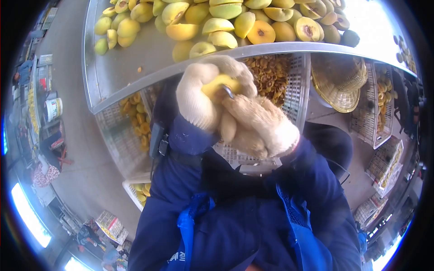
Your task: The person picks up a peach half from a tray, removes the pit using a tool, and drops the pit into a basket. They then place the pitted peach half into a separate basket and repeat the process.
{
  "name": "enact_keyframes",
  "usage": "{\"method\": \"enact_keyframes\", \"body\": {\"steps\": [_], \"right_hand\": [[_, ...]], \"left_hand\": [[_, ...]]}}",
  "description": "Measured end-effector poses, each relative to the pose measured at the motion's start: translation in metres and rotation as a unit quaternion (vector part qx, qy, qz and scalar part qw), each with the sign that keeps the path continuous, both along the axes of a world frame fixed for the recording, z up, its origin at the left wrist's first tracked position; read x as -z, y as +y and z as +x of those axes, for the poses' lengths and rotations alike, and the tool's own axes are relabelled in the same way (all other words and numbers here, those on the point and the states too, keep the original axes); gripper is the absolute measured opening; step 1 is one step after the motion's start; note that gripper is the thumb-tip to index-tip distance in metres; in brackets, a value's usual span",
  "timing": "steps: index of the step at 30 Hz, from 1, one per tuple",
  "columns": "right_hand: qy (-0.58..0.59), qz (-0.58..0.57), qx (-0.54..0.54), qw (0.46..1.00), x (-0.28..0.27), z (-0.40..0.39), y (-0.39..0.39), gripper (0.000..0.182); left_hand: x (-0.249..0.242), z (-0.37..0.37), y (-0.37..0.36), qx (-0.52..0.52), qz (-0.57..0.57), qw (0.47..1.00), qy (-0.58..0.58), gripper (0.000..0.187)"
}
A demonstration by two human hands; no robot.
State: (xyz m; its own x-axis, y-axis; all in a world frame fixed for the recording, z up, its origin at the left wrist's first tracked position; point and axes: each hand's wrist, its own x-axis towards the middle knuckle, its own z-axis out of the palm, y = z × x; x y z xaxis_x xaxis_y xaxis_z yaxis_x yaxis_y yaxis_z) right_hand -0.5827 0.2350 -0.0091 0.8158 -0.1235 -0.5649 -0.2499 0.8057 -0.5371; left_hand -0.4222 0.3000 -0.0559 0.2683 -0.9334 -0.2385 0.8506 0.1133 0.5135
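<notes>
My left hand (197, 96), in a cream knit glove, is closed around a yellow fruit (218, 84) held just below the table edge. My right hand (258, 128), gloved the same way, presses against the fruit from the right and grips a small metal tool (228, 92) whose curved tip touches the fruit's flesh. The tool's handle is hidden inside the glove. Both dark blue sleeves rise from the bottom of the view. On the steel table (117, 67) above lies a pile of yellow fruit (226, 22), several cut in half with the stone hollow showing.
Under the table, a white slatted crate (296, 83) holds fruit scraps and stones, and another crate (118, 135) holds yellow pieces. A wicker basket (340, 83) sits to the right, with more crates (382, 104) beyond. A bucket (53, 108) stands on the concrete floor at left.
</notes>
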Motion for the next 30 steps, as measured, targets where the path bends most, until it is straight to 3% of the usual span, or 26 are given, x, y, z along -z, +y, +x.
{"method": "enact_keyframes", "body": {"steps": [2, 4, 6, 8, 9, 11, 12, 13, 15, 17, 19, 23, 24, 27, 30], "right_hand": [[-0.06, 0.058, 0.047, 0.995, 0.023, -0.006, 0.014, 0.057], [-0.029, 0.129, 0.123, 0.983, 0.016, 0.0, 0.019, 0.057], [0.09, 0.213, 0.232, 0.945, -0.006, 0.016, 0.026, 0.057], [0.066, 0.226, 0.226, 0.945, 0.003, 0.012, 0.029, 0.056], [-0.02, 0.196, 0.165, 0.966, 0.031, -0.001, 0.031, 0.055], [-0.071, 0.074, 0.073, 0.992, 0.044, -0.008, 0.025, 0.054], [-0.038, -0.014, 0.043, 0.998, 0.036, -0.006, 0.02, 0.054], [-0.005, -0.102, 0.013, 0.995, 0.029, -0.004, 0.016, 0.054], [-0.037, 0.118, 0.066, 0.99, 0.023, -0.009, 0.02, 0.048], [-0.079, 0.304, 0.179, 0.932, 0.03, -0.013, 0.037, 0.045], [-0.207, 0.334, 0.149, 0.907, 0.06, -0.019, 0.042, 0.046], [-0.024, 0.123, 0.164, 0.978, 0.041, -0.018, 0.039, 0.04], [-0.036, 0.029, 0.108, 0.993, 0.04, -0.024, 0.028, 0.039], [-0.048, -0.142, 0.043, 0.988, 0.03, -0.025, 0.023, 0.048], [-0.04, -0.147, -0.023, 0.988, 0.027, -0.032, 0.01, 0.049]], "left_hand": [[-0.001, 0.001, 0.0, -0.005, 0.035, 0.996, -0.085, 0.038], [-0.01, 0.002, 0.0, 0.022, 0.015, 0.995, -0.099, 0.036], [-0.016, -0.001, 0.001, 0.006, -0.018, 0.978, -0.206, 0.037], [-0.022, -0.003, 0.002, -0.011, -0.016, 0.959, -0.283, 0.039], [-0.021, 0.0, 0.002, 0.012, 0.002, 0.965, -0.262, 0.038], [-0.019, 0.007, -0.002, 0.058, 0.037, 0.973, -0.221, 0.036], [-0.02, 0.004, -0.001, 0.037, 0.06, 0.984, -0.165, 0.029], [-0.023, 0.004, 0.001, 0.034, 0.024, 0.976, -0.216, 0.029], [-0.024, 0.003, 0.003, 0.032, -0.034, 0.961, -0.272, 0.028], [-0.023, -0.003, 0.006, 0.015, -0.064, 0.96, -0.273, 0.027], [-0.028, -0.01, 0.008, -0.018, -0.086, 0.959, -0.271, 0.027], [-0.038, -0.009, 0.003, 0.054, 0.024, 0.982, -0.179, 0.029], [-0.034, -0.012, 0.003, 0.04, 0.042, 0.991, -0.123, 0.031], [-0.034, -0.008, 0.005, 0.067, 0.054, 0.988, -0.13, 0.028], [-0.028, -0.006, 0.007, 0.049, 0.087, 0.968, -0.229, 0.026]]}}
